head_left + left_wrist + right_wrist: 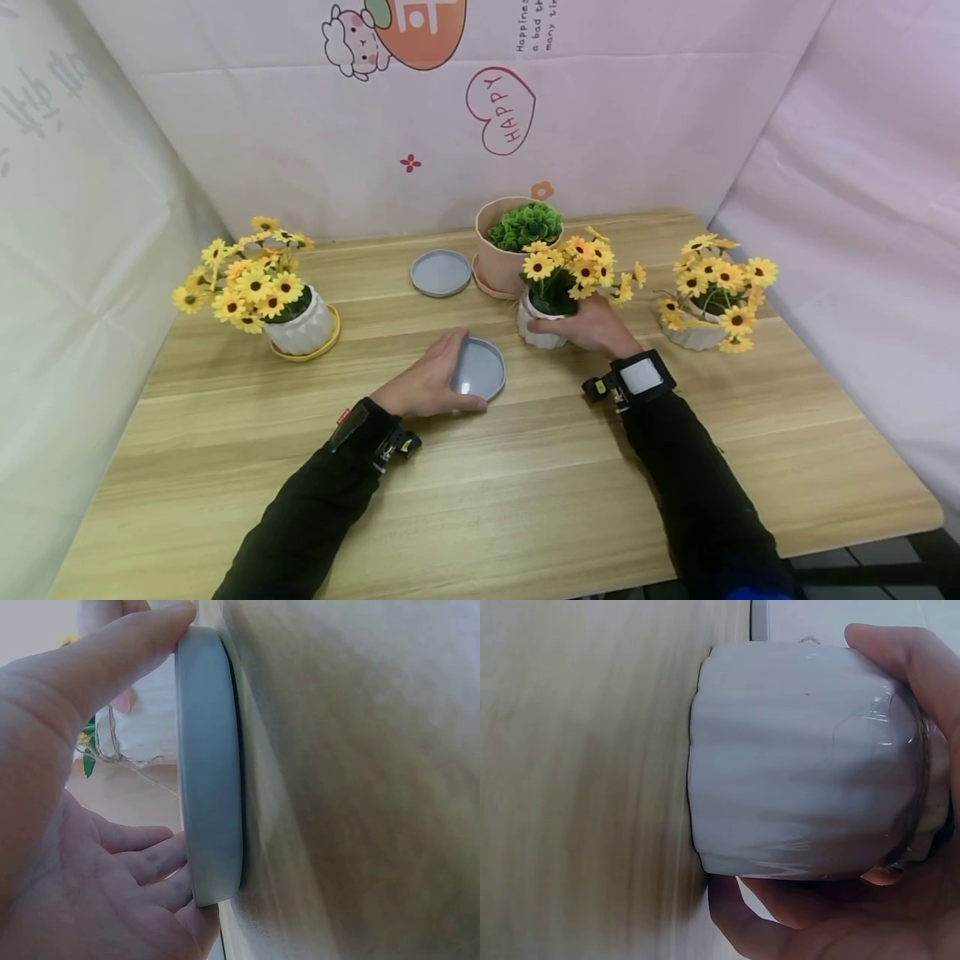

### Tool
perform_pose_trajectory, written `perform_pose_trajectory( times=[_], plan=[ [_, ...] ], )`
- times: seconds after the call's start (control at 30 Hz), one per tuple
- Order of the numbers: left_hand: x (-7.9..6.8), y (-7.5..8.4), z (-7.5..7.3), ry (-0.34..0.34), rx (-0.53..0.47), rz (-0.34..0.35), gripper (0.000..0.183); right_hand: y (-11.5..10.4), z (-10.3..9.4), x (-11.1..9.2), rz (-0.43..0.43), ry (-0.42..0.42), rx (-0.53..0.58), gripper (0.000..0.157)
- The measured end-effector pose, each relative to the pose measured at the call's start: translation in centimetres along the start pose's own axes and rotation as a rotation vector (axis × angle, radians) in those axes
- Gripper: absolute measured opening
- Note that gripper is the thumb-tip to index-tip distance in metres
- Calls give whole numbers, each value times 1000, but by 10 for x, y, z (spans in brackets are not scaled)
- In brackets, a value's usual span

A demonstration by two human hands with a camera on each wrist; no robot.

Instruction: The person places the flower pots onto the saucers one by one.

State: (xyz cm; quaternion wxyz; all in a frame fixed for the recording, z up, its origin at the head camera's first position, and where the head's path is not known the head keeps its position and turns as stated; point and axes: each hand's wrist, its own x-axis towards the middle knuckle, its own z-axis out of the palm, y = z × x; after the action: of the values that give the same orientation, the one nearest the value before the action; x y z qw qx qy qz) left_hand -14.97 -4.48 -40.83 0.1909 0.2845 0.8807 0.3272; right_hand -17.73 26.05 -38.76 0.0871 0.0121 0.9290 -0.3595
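In the head view my left hand (pixel 429 379) spans a small grey saucer (pixel 483 367) near the middle of the table. Thumb and fingers hold its rim from opposite sides, and the left wrist view has the saucer (pixel 211 772) close over the wood. My right hand (pixel 592 327) grips a white fluted flowerpot (pixel 534 329) with yellow artificial daisies (pixel 581 265). Its thumb lies along the near side, and the other fingers go round the pot, partly hidden. In the right wrist view the pot (pixel 802 761) is upright, its base right at the tabletop.
A second grey saucer (pixel 441 273) lies at the back, beside a pink pot (pixel 495 265) with a green plant. Another white daisy pot (pixel 302 325) stands left on a yellow saucer (pixel 335 329). A third daisy pot (pixel 693 335) is at the right. White cloth (pixel 300 150) hangs behind.
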Motion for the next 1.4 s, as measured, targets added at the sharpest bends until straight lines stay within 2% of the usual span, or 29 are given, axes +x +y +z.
perform_pose_trajectory(
  times=[0.23,0.6,0.9,1.13,1.4],
  plan=[
    [0,0,0,-3,-4,-11,122,-3,3,-2,-11,-17,8,127],
    [-1,3,-1,-1,-1,-16,122,-8,7,-3,-45,-49,-6,126],
    [-1,3,-1,3,-10,-18,123,-12,15,-5,-121,-43,24,130],
    [-2,2,0,10,-10,-11,123,-17,18,-8,-124,-50,22,130],
    [-2,2,-1,4,-15,-9,123,-20,24,-8,-181,-54,31,131]
  ],
)
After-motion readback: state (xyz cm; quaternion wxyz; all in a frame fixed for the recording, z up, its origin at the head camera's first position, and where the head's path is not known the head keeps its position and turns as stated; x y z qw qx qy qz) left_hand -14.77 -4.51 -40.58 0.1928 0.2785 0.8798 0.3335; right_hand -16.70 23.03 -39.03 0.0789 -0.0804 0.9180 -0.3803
